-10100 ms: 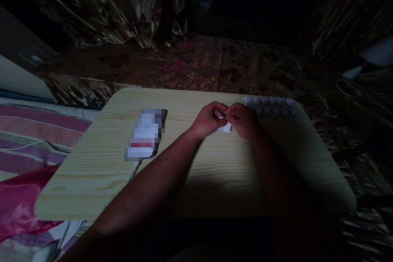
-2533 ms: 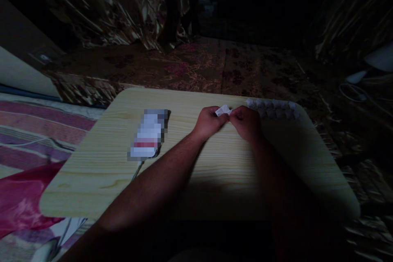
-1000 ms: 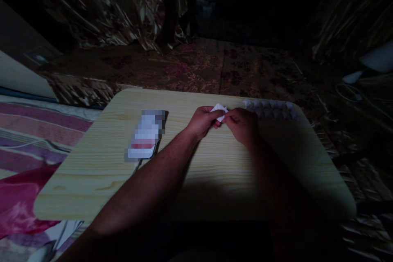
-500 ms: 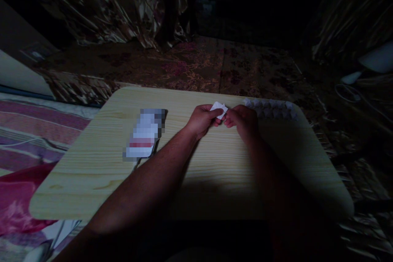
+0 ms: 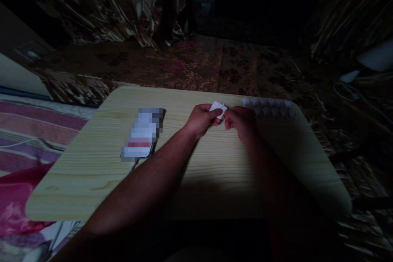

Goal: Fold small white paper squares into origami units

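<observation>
A small folded white paper [image 5: 217,106] is pinched in my left hand [image 5: 200,120], its thumb lying across the front. My right hand [image 5: 243,123] is closed at the paper's right edge, thumb and forefinger pressed together there. Both hands are held over the far half of the wooden table [image 5: 211,163]. Just beyond my right hand, several small folded white paper pieces [image 5: 272,107] stand in two rows near the table's far right corner. My right hand hides part of the nearer row.
A phone [image 5: 143,133] with a blurred screen lies on the table's left part, a cable running from its near end. Left of the table is a striped bed cover [image 5: 46,123] with a red cloth [image 5: 21,200]. A patterned cloth-covered ledge [image 5: 184,65] runs behind the table.
Both hands keep nearly the same place around the paper. The right fingers have shifted slightly at its right edge. The whole view has moved a little.
</observation>
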Available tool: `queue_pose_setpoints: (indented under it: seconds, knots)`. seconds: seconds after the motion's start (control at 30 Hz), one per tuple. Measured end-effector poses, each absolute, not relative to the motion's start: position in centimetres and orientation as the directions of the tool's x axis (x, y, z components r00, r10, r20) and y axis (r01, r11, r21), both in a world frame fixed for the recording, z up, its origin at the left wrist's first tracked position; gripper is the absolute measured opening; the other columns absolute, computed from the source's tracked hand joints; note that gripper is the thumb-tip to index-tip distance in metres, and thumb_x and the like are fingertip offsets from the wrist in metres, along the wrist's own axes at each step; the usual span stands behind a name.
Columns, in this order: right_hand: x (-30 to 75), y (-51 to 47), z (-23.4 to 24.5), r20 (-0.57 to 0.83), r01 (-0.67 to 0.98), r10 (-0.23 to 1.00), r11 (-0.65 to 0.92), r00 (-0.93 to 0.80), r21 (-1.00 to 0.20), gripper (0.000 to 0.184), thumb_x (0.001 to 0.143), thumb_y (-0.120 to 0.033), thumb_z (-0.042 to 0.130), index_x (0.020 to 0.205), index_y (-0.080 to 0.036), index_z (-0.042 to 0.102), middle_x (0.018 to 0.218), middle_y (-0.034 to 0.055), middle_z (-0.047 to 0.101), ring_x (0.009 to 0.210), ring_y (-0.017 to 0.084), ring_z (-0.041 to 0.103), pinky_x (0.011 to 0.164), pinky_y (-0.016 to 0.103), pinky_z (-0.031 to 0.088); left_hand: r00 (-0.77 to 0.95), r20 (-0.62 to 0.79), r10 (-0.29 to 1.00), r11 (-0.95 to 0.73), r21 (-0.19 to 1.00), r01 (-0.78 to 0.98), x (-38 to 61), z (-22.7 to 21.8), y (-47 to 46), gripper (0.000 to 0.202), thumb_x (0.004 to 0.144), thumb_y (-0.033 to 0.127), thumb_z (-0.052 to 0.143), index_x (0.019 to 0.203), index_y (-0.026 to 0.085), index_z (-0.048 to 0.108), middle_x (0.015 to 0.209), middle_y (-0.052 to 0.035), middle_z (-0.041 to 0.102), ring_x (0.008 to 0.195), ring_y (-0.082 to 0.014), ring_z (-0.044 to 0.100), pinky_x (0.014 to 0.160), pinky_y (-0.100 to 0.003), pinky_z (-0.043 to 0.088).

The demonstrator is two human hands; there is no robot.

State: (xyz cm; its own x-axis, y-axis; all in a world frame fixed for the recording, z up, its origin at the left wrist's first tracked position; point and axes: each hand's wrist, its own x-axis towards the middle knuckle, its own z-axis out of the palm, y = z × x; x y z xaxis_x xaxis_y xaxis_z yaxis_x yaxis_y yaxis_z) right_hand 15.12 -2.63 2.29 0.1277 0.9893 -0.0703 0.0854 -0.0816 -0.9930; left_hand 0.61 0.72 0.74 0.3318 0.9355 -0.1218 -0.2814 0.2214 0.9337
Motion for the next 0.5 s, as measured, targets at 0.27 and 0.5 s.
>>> queue_pose_setpoints:
  seconds: [0.27,0.5]
  knots:
    - [15.18,-3.00,2.60,-0.031,0.167,0.995,-0.047,0.096,-0.985,0.015,0.070,-0.030,0.060,0.064,-0.017,0.063,0.050,-0.0027,0.059,0.045,0.010,0.053,0.047,0.022,0.047,0.338,-0.130,0.932,0.224,0.940,-0.257,0.62,0.89,0.65,0.026,0.061,0.030,0.081,0.072,0.008,0.069,0.065,-0.0063,0.068,0.050,-0.0080,0.055,0.047,-0.020,0.041]
    - [15.37,-2.94,2.69,-0.017,0.236,0.999,-0.028,0.048,-0.971,0.017,0.074,-0.030,0.056,0.065,-0.017,0.062,0.050,-0.0030,0.058,0.044,0.010,0.054,0.048,0.022,0.047,0.369,-0.120,0.922,0.230,0.934,-0.273,0.43,0.77,0.83,0.021,0.065,0.026,0.078,0.069,0.008,0.067,0.062,-0.0062,0.067,0.048,-0.0075,0.053,0.047,-0.020,0.039]
